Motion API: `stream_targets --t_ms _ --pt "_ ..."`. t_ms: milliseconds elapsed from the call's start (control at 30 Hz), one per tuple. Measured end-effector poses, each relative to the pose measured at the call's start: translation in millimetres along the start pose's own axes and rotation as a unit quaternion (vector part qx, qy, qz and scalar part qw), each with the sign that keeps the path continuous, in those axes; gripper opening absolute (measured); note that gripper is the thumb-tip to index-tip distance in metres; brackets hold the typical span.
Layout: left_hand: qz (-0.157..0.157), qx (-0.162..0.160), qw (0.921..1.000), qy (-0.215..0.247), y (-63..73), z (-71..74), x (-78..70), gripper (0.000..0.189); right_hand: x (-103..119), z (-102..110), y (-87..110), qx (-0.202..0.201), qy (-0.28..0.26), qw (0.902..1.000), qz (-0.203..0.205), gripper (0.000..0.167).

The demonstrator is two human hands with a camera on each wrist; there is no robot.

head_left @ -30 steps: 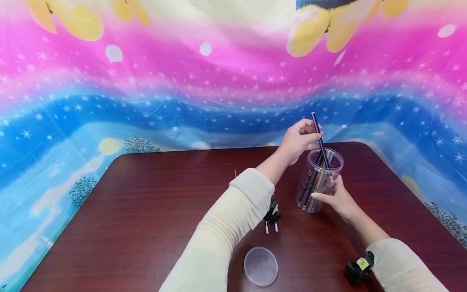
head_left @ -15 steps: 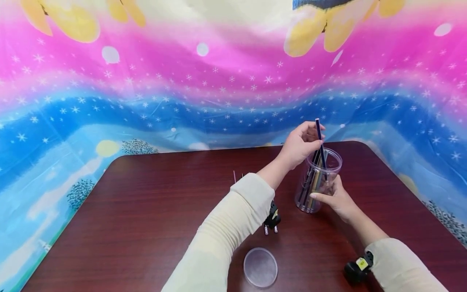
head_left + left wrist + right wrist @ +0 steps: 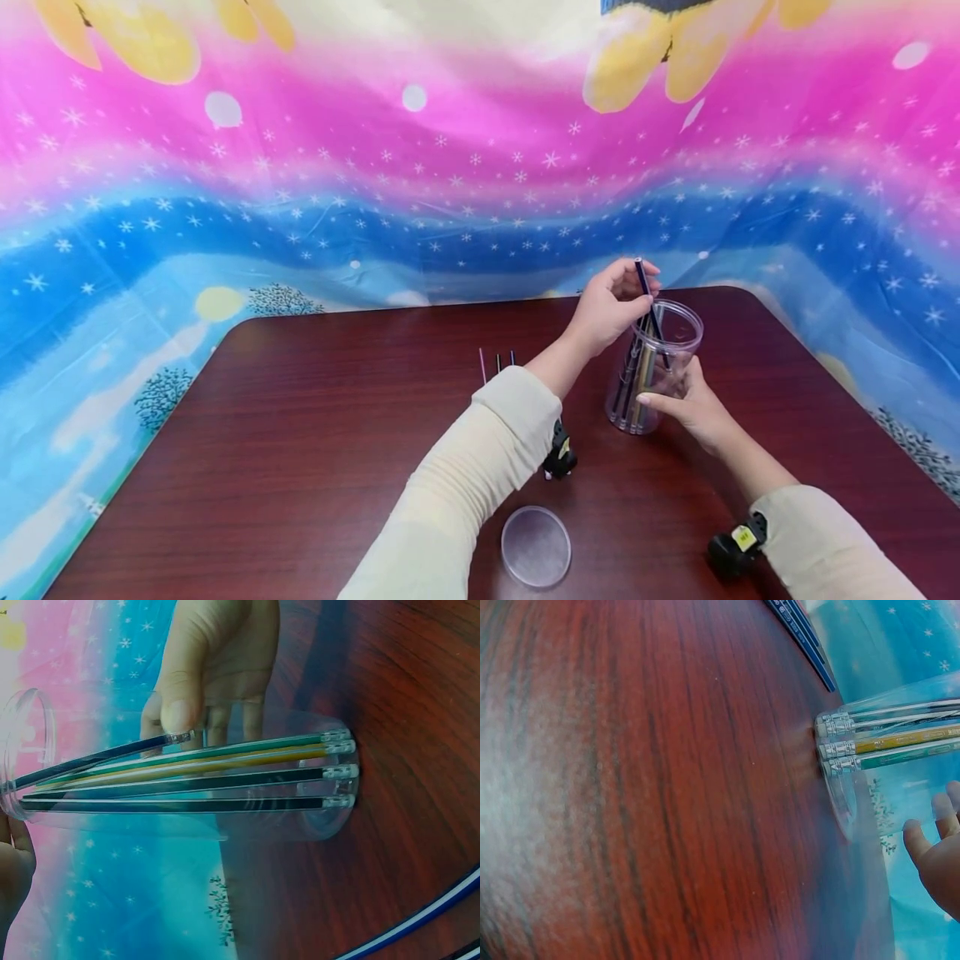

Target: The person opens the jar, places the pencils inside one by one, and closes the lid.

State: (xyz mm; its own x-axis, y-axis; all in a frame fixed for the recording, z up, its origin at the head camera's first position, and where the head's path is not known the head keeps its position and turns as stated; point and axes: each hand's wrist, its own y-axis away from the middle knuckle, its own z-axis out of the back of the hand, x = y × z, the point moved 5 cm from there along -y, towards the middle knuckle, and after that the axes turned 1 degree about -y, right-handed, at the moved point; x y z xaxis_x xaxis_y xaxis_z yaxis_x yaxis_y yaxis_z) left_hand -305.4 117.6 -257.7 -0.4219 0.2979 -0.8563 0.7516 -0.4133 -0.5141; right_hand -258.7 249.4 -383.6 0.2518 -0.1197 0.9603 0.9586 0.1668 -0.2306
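My left hand point(image 3: 609, 308) pinches a dark pencil point(image 3: 642, 277) near its upper end, at the mouth of a clear plastic jar point(image 3: 686, 342). That pencil slants down inside, and its eraser end point(image 3: 180, 738) hangs above the jar's bottom in the left wrist view. Several pencils stand in the jar, among them a green pencil point(image 3: 907, 755), a yellow pencil point(image 3: 907, 740) and dark ones, eraser ends down. My right hand point(image 3: 701, 408) grips the jar's side, thumb toward me; through the clear wall its fingers show in the left wrist view.
A round clear lid point(image 3: 536, 547) lies on the dark red-brown table point(image 3: 300, 467) in front of me. More pencils point(image 3: 482, 364) lie on the table, mostly hidden by my left sleeve point(image 3: 480, 450). A patterned cloth point(image 3: 450, 167) hangs behind.
The dark pencil has gone lower into the jar, and its top has tipped left over the last half second. My left hand has come down slightly with it. My right hand keeps its place.
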Motion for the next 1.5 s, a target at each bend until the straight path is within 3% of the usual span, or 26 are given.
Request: stream_targets --t_ms 200,433,533,767,933,1200,1367,1500 --pt "-0.007 -0.007 0.9999 -0.007 1.1 3.0 24.2 0.021 -0.7 0.6 0.2 -0.001 -0.003 1.0 0.004 0.072" --pt "-0.02 -0.025 0.9988 -0.037 6.2 6.0 33.7 0.022 -3.0 2.7 0.5 -0.018 0.013 0.9997 0.003 0.066" --pt "-0.014 -0.034 0.999 -0.025 8.7 6.7 33.1 0.019 -2.3 2.6 0.4 -0.02 0.015 0.9997 0.002 0.065" --pt "-0.009 -0.053 0.9985 -0.012 18.3 7.9 10.9 0.017 -0.4 2.7 0.9 -0.023 0.03 0.9993 0.006 0.063" --pt "0.0 -0.057 0.9984 0.001 19.9 13.1 10.7 0.017 -2.2 3.0 1.1 -0.028 0.034 0.999 0.004 0.062" --pt "0.058 -0.035 0.9977 0.009 18.9 28.1 35.0 0.019 -5.1 2.1 1.7 -0.028 0.026 0.9992 -0.012 0.061" --pt "0.102 -0.006 0.9946 0.022 22.0 35.7 39.0 0.022 -4.1 1.5 1.8 -0.025 0.022 0.9994 -0.008 0.063" --pt "0.135 0.009 0.9907 0.005 25.0 42.7 39.3 0.023 -2.8 2.3 0.8 -0.026 0.029 0.9992 -0.013 0.064"
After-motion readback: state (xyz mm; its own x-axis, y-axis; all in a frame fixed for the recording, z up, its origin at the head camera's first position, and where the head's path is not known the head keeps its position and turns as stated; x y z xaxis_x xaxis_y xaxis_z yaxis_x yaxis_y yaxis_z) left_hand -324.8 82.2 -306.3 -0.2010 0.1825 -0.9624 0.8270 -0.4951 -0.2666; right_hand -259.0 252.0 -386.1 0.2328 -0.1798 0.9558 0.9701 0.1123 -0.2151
